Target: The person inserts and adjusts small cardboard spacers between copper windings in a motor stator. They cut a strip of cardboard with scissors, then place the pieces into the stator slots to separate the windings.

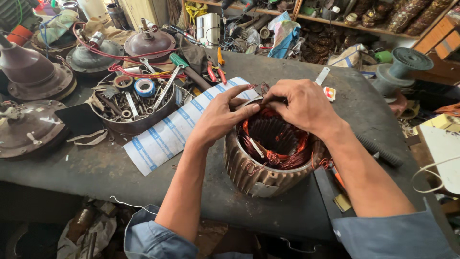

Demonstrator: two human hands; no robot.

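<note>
Pinching copper winding wire (261, 89) between both hands: left hand (221, 116) and right hand (303, 104) closed on strands above ribbed metal motor stator (268, 158) on counter (96, 168). Winding step underway; next move needs steady tension.

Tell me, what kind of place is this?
Probably a motor repair workshop. Both hands work at a motor stator wound with copper wire, beside a round tray of wrenches and old fan motors on a cluttered workbench.

Dark workbench (96, 172), cluttered wooden shelves (373, 29) behind.

A repair workshop: fan motors (33, 76), a tray of spanners (132, 108) and cluttered shelves (335, 19) surround the workbench (96, 168)
</note>
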